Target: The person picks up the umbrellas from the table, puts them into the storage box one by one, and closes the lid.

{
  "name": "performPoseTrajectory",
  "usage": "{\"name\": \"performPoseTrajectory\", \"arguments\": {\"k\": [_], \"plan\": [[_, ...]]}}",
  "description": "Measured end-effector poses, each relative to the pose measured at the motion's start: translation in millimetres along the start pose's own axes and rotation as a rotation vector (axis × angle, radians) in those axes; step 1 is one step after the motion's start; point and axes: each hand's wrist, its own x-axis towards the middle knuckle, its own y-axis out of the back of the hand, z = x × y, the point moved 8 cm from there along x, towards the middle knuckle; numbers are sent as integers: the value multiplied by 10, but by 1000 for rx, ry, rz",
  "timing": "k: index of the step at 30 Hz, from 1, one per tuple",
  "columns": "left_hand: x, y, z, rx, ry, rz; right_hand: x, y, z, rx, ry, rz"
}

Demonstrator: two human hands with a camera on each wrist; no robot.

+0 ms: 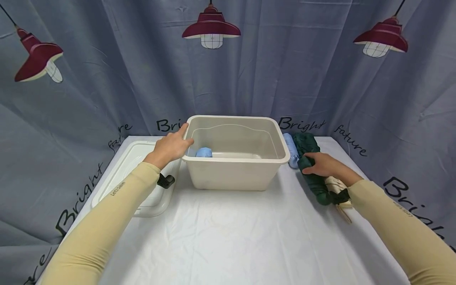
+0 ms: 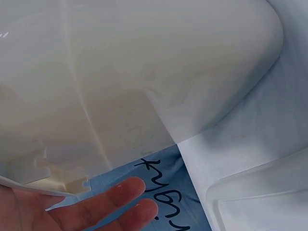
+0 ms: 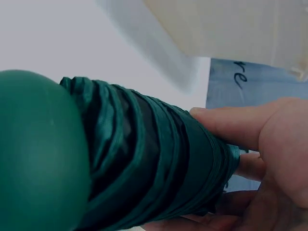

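Observation:
My right hand (image 1: 320, 164) grips a folded dark green umbrella (image 1: 308, 150). In the right wrist view the umbrella's pleated cloth (image 3: 159, 154) lies between thumb and fingers, with its rounded green handle (image 3: 41, 154) toward the camera. My left hand (image 1: 170, 147) holds the left rim of a cream plastic bin (image 1: 231, 174). Its thumb lies over the rim, and two extended fingers (image 2: 125, 192) show outside the wall in the left wrist view. A light blue bundle (image 1: 204, 152) sits inside the bin at the left; its kind is unclear.
A light blue folded bundle (image 1: 291, 150) lies between the bin and the green umbrella. Partly hidden under the right wrist is a beige cloth item (image 1: 335, 184) with a strap. The bin's white lid (image 1: 121, 170) lies flat at the left. A printed curtain (image 1: 249, 71) hangs behind the table.

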Motion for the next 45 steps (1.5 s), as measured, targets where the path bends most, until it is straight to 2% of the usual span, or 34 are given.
{"name": "performPoseTrajectory", "arguments": {"k": [13, 25, 32, 45], "plan": [[1, 0, -15, -7, 2, 2, -44, 226, -236, 2, 61, 53], [8, 3, -10, -9, 3, -1, -103, 528, -436, -20, 60, 93], [7, 13, -8, 2, 6, -5, -108, 684, -554, 11, 58, 78], [7, 6, -12, 8, 10, -3, -88, 946, -750, 42, 62, 111]]}}
